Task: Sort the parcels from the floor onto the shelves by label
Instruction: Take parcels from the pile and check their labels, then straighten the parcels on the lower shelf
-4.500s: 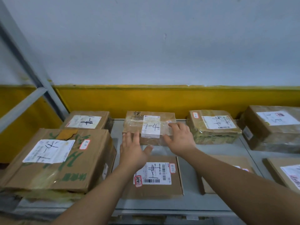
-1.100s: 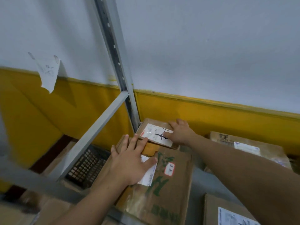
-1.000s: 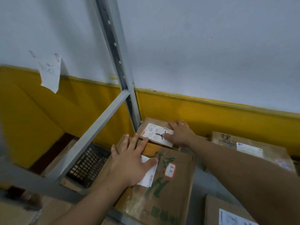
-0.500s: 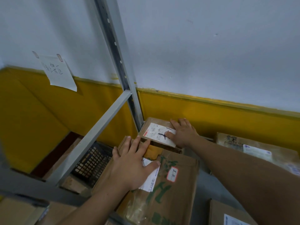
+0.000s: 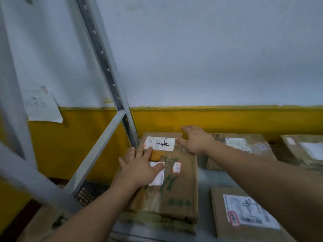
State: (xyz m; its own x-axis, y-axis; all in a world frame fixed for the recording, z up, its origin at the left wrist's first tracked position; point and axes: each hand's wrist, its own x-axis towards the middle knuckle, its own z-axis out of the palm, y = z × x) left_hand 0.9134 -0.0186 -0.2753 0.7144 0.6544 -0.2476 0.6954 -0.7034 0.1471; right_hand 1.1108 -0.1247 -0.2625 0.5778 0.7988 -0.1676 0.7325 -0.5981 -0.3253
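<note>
Pressing flat on the big green-printed carton [image 5: 176, 187], shelf [image 5: 203, 178] left end: left hand [image 5: 139, 170], fingers spread. Looks stiff, heavyish; grip side edges. Small parcel [image 5: 160, 137] behind, prob. light; right hand [image 5: 196, 140] splayed at its right edge.

Five cardboard parcels lie on the shelf [image 5: 203, 179] — one green-printed box [image 5: 181, 189], one small box [image 5: 161, 136] behind it, one back parcel [image 5: 236, 145], one far-right parcel [image 5: 304, 149] and one flat box [image 5: 244, 215] in front. Two hands: a left hand [image 5: 139, 170] and a right hand [image 5: 195, 140]. One paper note [image 5: 42, 105] hangs on the wall — and one black crate [image 5: 87, 193] sits below.
</note>
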